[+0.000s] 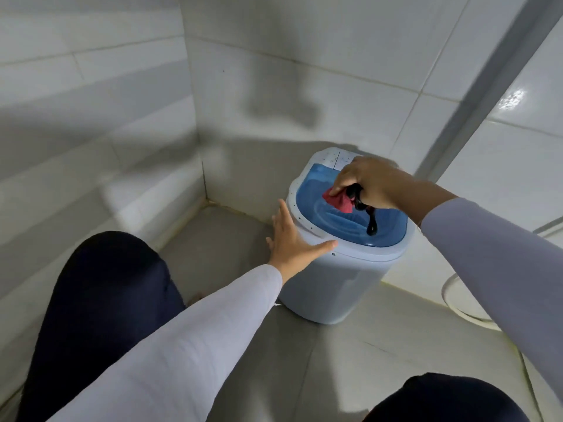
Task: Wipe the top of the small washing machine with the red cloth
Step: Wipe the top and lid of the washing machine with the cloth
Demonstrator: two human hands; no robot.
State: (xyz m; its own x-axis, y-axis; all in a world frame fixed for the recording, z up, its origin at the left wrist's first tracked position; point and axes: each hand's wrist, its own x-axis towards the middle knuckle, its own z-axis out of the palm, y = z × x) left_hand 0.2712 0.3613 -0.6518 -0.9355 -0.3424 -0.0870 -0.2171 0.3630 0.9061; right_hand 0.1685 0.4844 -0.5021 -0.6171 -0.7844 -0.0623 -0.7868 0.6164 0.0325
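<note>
The small washing machine is pale grey-blue with a blue see-through lid and stands on the floor in a tiled corner. My right hand is over the lid, fingers closed on the bunched red cloth, which presses on the lid's middle. A dark strap or cord hangs from the same hand onto the lid. My left hand lies flat with fingers spread against the machine's left side, just under the rim, holding nothing.
White tiled walls close in on the left and behind the machine. A grey pipe runs up the wall at the right. A round white rim sits on the floor at the right. My knees are at the bottom.
</note>
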